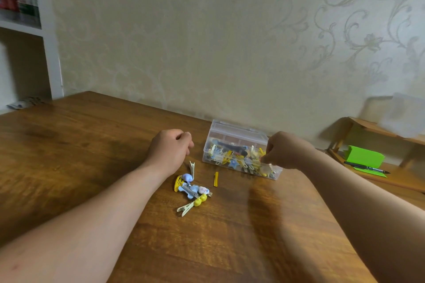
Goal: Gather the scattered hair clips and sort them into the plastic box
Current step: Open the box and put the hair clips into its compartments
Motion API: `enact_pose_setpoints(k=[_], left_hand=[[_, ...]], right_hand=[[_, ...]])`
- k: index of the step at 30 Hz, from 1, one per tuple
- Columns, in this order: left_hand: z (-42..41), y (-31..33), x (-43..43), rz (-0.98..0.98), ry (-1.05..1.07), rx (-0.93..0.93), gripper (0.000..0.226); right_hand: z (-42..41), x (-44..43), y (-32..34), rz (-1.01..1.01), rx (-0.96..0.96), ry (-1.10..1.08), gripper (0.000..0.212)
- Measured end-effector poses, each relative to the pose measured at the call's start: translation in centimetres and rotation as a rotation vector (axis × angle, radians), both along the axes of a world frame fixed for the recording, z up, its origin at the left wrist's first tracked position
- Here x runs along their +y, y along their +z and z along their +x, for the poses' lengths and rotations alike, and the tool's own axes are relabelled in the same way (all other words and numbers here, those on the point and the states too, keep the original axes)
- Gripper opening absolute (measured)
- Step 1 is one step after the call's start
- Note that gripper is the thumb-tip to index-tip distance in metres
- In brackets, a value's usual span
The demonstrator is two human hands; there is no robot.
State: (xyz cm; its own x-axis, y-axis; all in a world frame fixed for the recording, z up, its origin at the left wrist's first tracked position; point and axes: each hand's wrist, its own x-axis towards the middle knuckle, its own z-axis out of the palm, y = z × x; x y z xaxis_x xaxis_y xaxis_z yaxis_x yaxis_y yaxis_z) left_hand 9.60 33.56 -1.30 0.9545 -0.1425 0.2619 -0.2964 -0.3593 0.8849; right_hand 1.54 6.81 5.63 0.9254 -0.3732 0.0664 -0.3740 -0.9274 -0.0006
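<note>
Yellow clips (232, 156) crowd under the right hand (285, 151), whose fingers curl down over the 3 o'clock end of the plastic box (232, 132); whether they pinch one I cannot tell. The left hand (171, 147) is clenched with nothing showing in it, at the box's 9 o'clock. Loose hair clips (192, 188) lie on the worktop (69, 145) at that hand's 5 o'clock, nearer it than the right, and a lone yellow clip (216, 179) lies 12-to-6 between pile and box.
</note>
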Motion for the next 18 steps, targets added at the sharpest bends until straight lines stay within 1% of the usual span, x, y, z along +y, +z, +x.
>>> enact_pose_setpoints(k=[4, 7, 9, 13, 15, 18], left_hand=[[0.0, 0.0, -0.1, 0.004, -0.004, -0.002, 0.039], [0.0, -0.1, 0.0, -0.004, -0.006, -0.001, 0.039], [-0.1, 0.0, 0.0, -0.005, -0.003, -0.002, 0.039], [-0.2, 0.0, -0.1, 0.009, 0.001, -0.005, 0.039], [-0.2, 0.1, 0.0, 0.010, 0.002, -0.003, 0.039], [-0.3, 0.0, 0.0, 0.016, 0.005, -0.001, 0.039]], right_hand=[[-0.4, 0.4, -0.5, -0.018, -0.133, -0.002, 0.018], [-1.0, 1.6, -0.7, 0.007, -0.319, 0.011, 0.016], [-1.4, 2.9, -0.8, 0.087, -0.452, 0.041, 0.015], [-1.8, 6.3, -1.6, 0.332, -0.651, 0.136, 0.014], [-1.9, 8.0, -2.5, 0.437, -0.697, 0.179, 0.013], [-2.0, 10.0, -4.4, 0.552, -0.687, 0.269, 0.012]])
